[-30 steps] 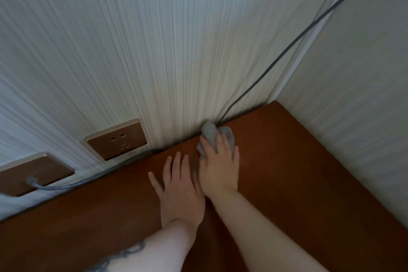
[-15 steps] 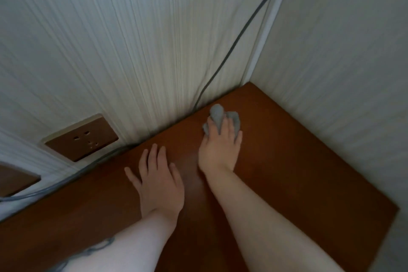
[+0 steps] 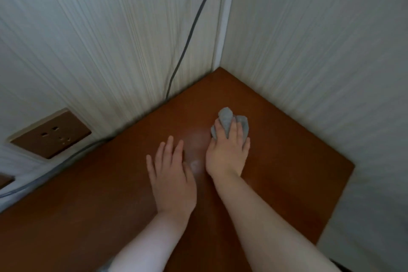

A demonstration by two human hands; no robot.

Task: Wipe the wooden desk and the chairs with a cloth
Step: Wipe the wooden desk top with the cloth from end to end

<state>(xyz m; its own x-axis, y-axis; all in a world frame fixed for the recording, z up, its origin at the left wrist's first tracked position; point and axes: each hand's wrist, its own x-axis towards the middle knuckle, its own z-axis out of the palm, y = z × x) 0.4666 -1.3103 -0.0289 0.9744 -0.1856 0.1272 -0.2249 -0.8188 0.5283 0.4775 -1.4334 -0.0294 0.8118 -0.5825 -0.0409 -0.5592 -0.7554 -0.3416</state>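
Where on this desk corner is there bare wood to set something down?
Bare wood lies on the desk right of the right hand, up to the side wall, and in the far corner beyond the cloth. More lies left of the left hand, bordered by the cable. Between the hands it is tight.

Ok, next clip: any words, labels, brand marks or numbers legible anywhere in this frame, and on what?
None: no readable text in the head view.
The wall socket shows only pin holes, no marking.
The cloth under the right hand, the desk and the cable are plain.
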